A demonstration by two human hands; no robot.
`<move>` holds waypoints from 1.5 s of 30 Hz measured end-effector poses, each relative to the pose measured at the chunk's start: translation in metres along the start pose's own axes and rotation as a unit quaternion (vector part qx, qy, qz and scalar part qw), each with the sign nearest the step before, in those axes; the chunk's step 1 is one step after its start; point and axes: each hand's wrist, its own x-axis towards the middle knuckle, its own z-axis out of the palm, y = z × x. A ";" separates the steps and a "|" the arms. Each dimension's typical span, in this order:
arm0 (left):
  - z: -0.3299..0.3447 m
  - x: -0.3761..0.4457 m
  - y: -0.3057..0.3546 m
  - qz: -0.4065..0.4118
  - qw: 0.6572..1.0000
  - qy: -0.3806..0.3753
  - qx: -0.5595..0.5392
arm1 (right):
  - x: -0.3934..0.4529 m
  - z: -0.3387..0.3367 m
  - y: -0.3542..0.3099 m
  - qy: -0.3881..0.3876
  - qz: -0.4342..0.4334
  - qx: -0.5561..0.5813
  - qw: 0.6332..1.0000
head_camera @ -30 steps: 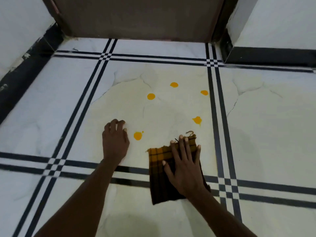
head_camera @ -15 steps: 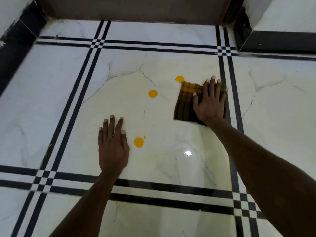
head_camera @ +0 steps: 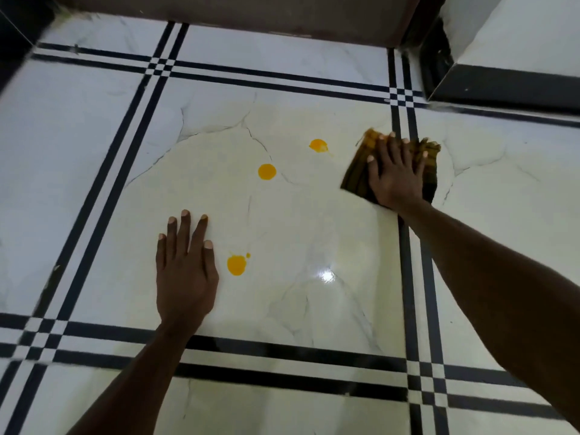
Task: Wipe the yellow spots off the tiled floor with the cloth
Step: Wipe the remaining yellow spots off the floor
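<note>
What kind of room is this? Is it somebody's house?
Probably a home, near a doorway, though that is a guess. The floor is glossy white marble-look tile with black stripe borders, a brown door or panel stands at the far edge, and white walls have a dark skirting.

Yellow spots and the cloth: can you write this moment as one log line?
right hand flat on cloth by black lines | left hand flat on floor | yellow spots visible: three | wiping unfinished

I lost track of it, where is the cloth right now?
The dark yellow-checked cloth lies flat under the right hand, upper right on the tiled floor, beside the black double stripe.
</note>
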 end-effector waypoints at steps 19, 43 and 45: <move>0.004 0.002 0.001 -0.013 1.000 -0.002 0.010 | 0.037 0.008 -0.070 0.035 0.008 0.025 0.999; -0.005 0.001 0.000 -0.036 0.998 -0.026 -0.050 | -0.174 0.042 -0.144 -0.050 -0.405 -0.044 0.912; -0.004 0.001 0.001 -0.045 0.997 -0.032 -0.058 | -0.153 0.033 -0.103 -0.048 -0.392 -0.057 0.917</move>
